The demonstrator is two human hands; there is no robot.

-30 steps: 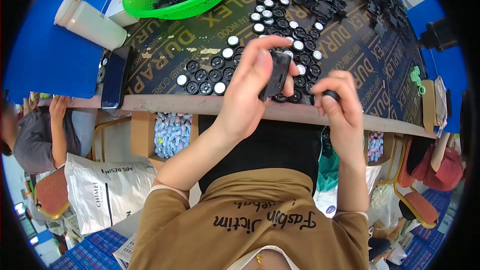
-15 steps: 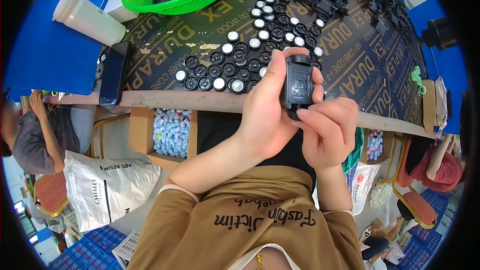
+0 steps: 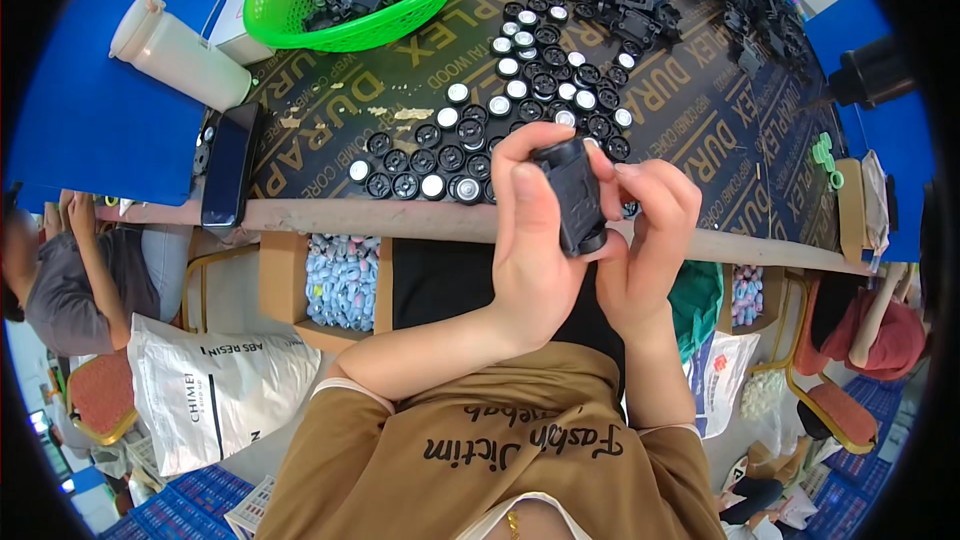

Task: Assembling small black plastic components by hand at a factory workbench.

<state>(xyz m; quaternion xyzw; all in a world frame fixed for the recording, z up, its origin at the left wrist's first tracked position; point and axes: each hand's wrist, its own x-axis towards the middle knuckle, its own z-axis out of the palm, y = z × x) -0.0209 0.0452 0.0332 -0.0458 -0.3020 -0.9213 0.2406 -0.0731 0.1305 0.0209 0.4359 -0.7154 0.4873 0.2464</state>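
Observation:
A black plastic toy car chassis (image 3: 577, 202) is held up over the near table edge, tilted, with black wheels at its upper and lower ends. My left hand (image 3: 535, 265) is closed round its left side, thumb along the edge and fingers over the top. From the other side my right hand (image 3: 650, 230) grips it, the thumb by the lower wheel and the fingertips at the right edge; what lies under those fingertips is hidden. Just beyond my hands, loose small wheels (image 3: 450, 157) spread over the table, some showing black spokes, others silver-white faces.
A green basket (image 3: 385, 32) with black chassis stands far left; more chassis (image 3: 640, 0) are heaped far right. A white bottle (image 3: 180, 55) and a phone (image 3: 230, 165) lie left. A dark tool (image 3: 870, 72) juts in at right. Below the table is a box of small blue parts (image 3: 343, 280).
The chassis has tilted and shifted slightly left and down in my hands. My right fingers have moved from its lower end up along its right side, opening out somewhat.

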